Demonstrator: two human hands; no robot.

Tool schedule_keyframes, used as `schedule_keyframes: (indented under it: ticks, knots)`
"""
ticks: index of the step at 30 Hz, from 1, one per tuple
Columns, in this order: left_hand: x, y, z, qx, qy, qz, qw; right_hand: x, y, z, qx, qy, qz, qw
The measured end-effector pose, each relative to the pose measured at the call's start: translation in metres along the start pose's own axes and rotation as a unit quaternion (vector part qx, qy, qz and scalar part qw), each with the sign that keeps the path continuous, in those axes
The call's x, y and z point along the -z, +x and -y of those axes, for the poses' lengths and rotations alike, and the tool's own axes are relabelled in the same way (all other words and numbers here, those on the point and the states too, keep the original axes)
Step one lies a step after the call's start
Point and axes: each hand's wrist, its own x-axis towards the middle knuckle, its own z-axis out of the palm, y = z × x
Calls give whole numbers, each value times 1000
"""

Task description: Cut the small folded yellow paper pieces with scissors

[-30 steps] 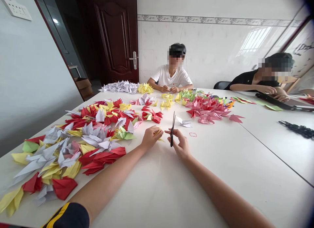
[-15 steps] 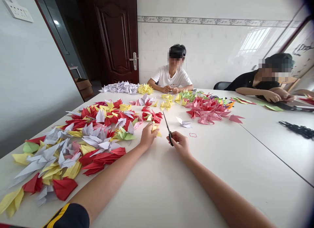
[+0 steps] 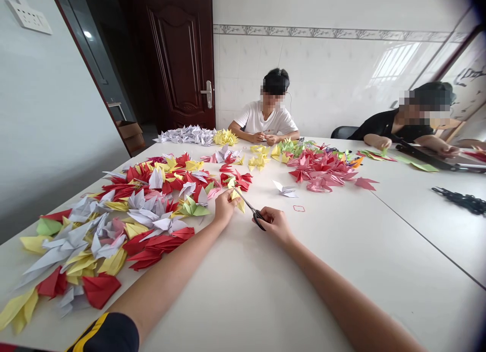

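Observation:
My left hand pinches a yellow origami crane just above the table, at the right edge of a big heap of folded paper cranes in red, white, yellow and pink. In my right hand is a pair of scissors with black handles. The blades point up and left, their tips at the yellow crane. Whether they touch the paper I cannot tell. A single white paper crane lies beyond my right hand.
Pink and red cranes are piled at the right. White cranes line the far edge. A person in white sits opposite; another in black works by a paper cutter. Black cords lie at the right.
The scissors have swung left and down, so their tips are now at the yellow crane. The crane has turned in my left hand. The person in black has moved a hand left.

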Motion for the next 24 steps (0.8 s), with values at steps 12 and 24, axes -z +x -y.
schedule_keyframes:
  ticks: [12,24]
  knots:
    - [0,-3,-5,-5,15,-5,1000,-3,0,2,-8,-118,-23,993]
    - [-1,-4,-5,-21,37,-24,999,-3,0,2,-9,-134,-32,990]
